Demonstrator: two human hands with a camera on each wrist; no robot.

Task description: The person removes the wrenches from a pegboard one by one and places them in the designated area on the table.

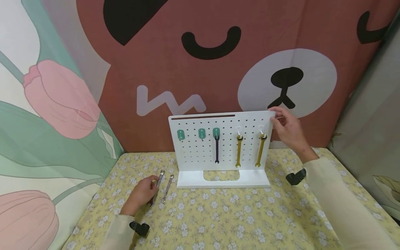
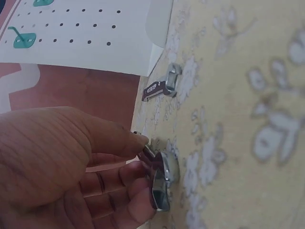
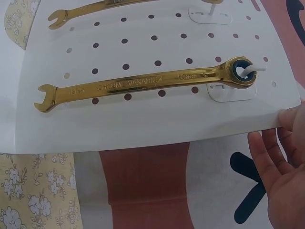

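Observation:
My left hand (image 1: 142, 192) pinches a silver combination wrench (image 2: 161, 188) between thumb and fingers, low over the cloth left of the pegboard. A smaller silver wrench (image 1: 167, 189) lies just right of it on the cloth. My right hand (image 1: 290, 130) grips the upper right corner of the upright white pegboard (image 1: 193, 152), thumb and fingertips at its edge. Beside that hand, a gold wrench (image 3: 143, 83) marked CHROME VANADIUM hangs by its ring end from a white hook (image 3: 250, 69). A second gold wrench (image 1: 239, 151) and a black wrench (image 1: 217, 149) hang farther left.
Two green hooks (image 1: 181, 134) on the pegboard's left side carry nothing; a third holds the black wrench. The board's flat base (image 1: 190, 178) stands on a yellow floral tablecloth (image 1: 218, 218). Behind it hangs a printed bear backdrop (image 1: 215, 80).

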